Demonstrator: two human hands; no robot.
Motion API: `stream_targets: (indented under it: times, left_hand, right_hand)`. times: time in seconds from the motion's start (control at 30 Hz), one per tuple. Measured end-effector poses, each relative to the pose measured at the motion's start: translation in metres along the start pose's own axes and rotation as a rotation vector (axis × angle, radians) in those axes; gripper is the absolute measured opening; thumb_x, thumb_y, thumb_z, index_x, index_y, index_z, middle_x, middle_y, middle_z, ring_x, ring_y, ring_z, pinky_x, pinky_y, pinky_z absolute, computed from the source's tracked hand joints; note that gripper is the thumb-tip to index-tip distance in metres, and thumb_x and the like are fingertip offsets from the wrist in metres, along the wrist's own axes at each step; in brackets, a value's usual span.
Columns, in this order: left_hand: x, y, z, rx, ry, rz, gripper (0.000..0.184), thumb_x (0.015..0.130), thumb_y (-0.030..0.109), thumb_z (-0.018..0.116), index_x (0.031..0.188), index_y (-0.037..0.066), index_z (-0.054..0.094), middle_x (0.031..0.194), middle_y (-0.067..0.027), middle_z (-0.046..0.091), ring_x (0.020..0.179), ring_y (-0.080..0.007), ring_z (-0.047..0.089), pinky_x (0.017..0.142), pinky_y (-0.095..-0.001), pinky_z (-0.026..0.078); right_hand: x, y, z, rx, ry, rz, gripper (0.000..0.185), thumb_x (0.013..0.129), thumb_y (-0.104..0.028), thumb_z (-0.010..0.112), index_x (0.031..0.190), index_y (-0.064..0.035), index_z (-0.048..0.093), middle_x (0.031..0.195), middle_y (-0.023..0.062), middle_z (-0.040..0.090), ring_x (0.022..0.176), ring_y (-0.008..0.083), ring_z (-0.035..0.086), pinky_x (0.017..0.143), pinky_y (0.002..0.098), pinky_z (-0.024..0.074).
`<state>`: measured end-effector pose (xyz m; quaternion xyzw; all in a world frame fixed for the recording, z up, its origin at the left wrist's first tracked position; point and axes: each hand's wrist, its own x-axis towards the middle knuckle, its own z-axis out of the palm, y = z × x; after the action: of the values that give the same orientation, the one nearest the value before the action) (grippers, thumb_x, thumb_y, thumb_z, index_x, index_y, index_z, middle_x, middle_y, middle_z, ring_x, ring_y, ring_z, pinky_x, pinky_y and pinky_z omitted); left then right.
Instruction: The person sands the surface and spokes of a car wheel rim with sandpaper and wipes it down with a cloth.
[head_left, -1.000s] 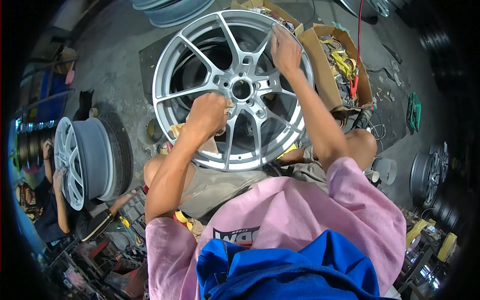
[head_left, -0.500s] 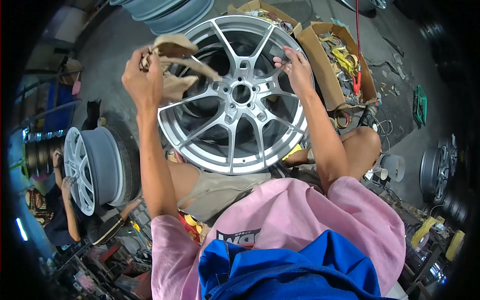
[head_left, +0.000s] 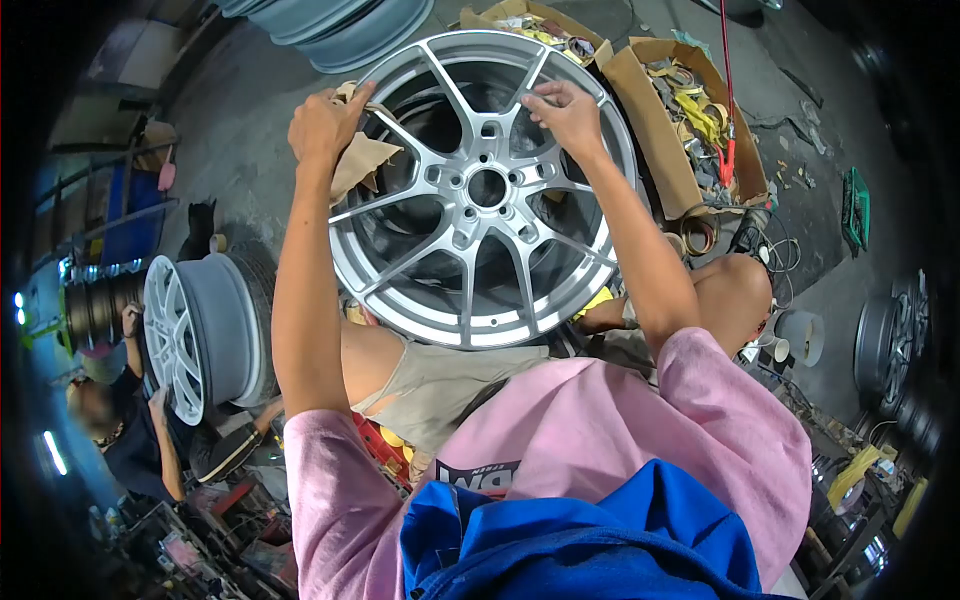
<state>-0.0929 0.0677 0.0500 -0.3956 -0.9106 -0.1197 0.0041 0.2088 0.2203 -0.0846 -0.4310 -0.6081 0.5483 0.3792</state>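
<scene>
A silver multi-spoke wheel rim [head_left: 467, 265] lies face up in front of my lap, on top of a dark round thing partly seen through its gaps. At its upper left edge, my left hand [head_left: 325, 125] is closed on crumpled tan paper [head_left: 362, 165], which hangs over the rim beside a spoke. My right hand [head_left: 568, 115] is at the upper right spoke, fingertips pinched together close to the metal. Whether something small is between those fingertips I cannot make out.
Right of the rim stands a cardboard box [head_left: 640, 130] of tape rolls and scraps, with a red rod [head_left: 727, 100] at it. Another box [head_left: 545, 22] is behind. At left, a co-worker [head_left: 135, 440] handles another wheel [head_left: 205, 335]. More rims [head_left: 340, 30] lie at the back.
My left hand has moved right, onto the rim's edge, and the paper has swung lower. My right hand has shifted left to the upper right spoke.
</scene>
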Motion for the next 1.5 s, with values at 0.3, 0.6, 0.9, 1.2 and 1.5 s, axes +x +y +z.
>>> stream_targets:
  times: [0.3,0.6,0.9,1.2,1.5]
  left_hand:
    - [-0.001,0.003,-0.002,0.002,0.023,-0.038,0.084,0.082,0.081,0.069,0.129,0.011,0.078,0.117,-0.0227,0.078,0.114,-0.0415,0.073,0.097,-0.05,0.057]
    - [-0.001,0.0,0.002,-0.008,0.027,0.002,0.082,0.083,0.08,0.067,0.122,0.009,0.08,0.113,-0.0228,0.078,0.112,-0.0419,0.073,0.095,-0.0504,0.057]
    - [-0.003,0.001,-0.001,-0.013,0.042,0.009,0.079,0.085,0.079,0.066,0.118,0.009,0.081,0.111,-0.0239,0.078,0.109,-0.0438,0.073,0.093,-0.0515,0.057]
    - [-0.003,0.0,0.003,-0.003,0.055,0.013,0.079,0.085,0.079,0.066,0.115,0.008,0.081,0.11,-0.0238,0.078,0.108,-0.0437,0.074,0.092,-0.0516,0.057]
    - [-0.004,0.002,-0.001,-0.021,0.078,0.017,0.078,0.085,0.078,0.067,0.114,0.007,0.081,0.108,-0.0237,0.078,0.107,-0.0437,0.074,0.093,-0.0512,0.057]
  right_hand:
    - [0.001,-0.006,-0.004,-0.203,-0.078,-0.15,0.028,0.085,-0.029,0.087,0.093,-0.0034,0.079,0.081,0.0082,0.078,0.07,0.0178,0.074,0.071,0.0327,0.0568]
    - [-0.002,-0.01,-0.004,-0.25,-0.082,-0.166,0.029,0.085,-0.028,0.088,0.092,-0.0014,0.077,0.078,0.0083,0.075,0.071,0.0165,0.07,0.069,0.0322,0.0556]
    - [0.005,-0.007,-0.004,-0.242,-0.035,-0.262,0.03,0.084,-0.028,0.087,0.091,-0.0014,0.077,0.079,0.01,0.076,0.072,0.0184,0.07,0.07,0.0347,0.0562]
    - [-0.006,-0.008,-0.001,-0.236,-0.109,-0.117,0.032,0.084,-0.03,0.089,0.088,-0.0007,0.076,0.077,0.0074,0.074,0.07,0.0134,0.069,0.066,0.0316,0.0558]
    - [0.064,-0.01,-0.029,-0.469,0.193,-0.334,0.034,0.09,-0.03,0.086,0.101,0.0005,0.077,0.087,0.007,0.077,0.072,0.012,0.069,0.064,0.0268,0.0577]
